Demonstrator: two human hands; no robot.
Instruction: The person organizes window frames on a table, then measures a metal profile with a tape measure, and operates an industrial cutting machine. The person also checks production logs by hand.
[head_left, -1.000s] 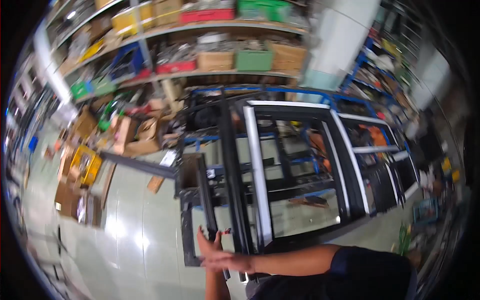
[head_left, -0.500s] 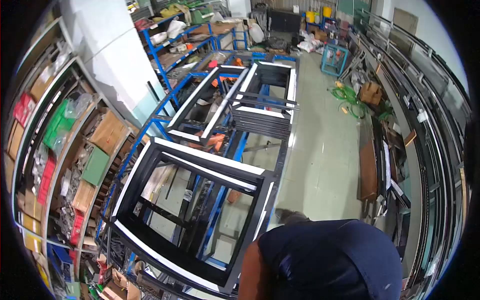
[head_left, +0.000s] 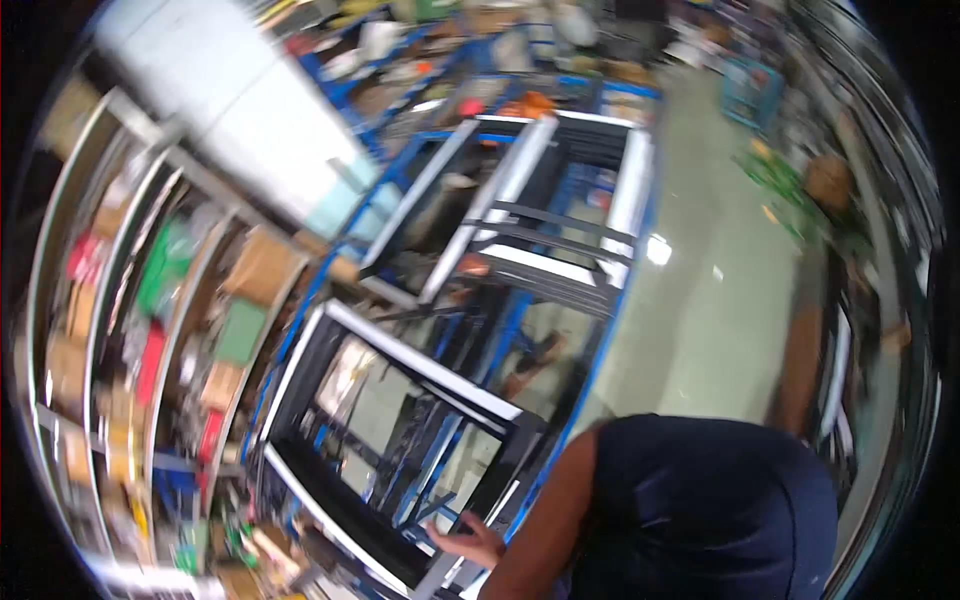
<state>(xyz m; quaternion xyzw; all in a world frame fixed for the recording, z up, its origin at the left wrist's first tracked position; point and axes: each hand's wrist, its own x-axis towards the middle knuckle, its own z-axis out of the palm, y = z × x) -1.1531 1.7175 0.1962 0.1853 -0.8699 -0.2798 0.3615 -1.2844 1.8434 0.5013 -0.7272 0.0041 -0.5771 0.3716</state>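
Neither of my own hands shows in the head view. At the lower right, close to me, another person in a dark navy top (head_left: 710, 510) bends over, with the head not visible. One bare arm (head_left: 550, 510) runs down beside the top, and that person's hand (head_left: 470, 540), fingers apart, is at the near right corner of a large black rectangular frame (head_left: 340, 510) with white strips along its edges. Motion blur hides whether the hand touches it. Farther along, two narrower black-and-white frames (head_left: 500, 200) lie side by side, with dark bars (head_left: 560, 230) across one.
A blue metal rack (head_left: 620, 340) supports the frames. Shelving with boxes and bins, including a green bin (head_left: 240, 330), stands at left beyond a white pillar (head_left: 240, 110). Pale tiled floor (head_left: 690, 270) runs along the right, with green coils (head_left: 775, 185) and long profiles beyond.
The view has tilted and swung, blurring the scene. The frames appear farther right at the top. The other person's navy top has shifted right, and a hand now shows by the large frame.
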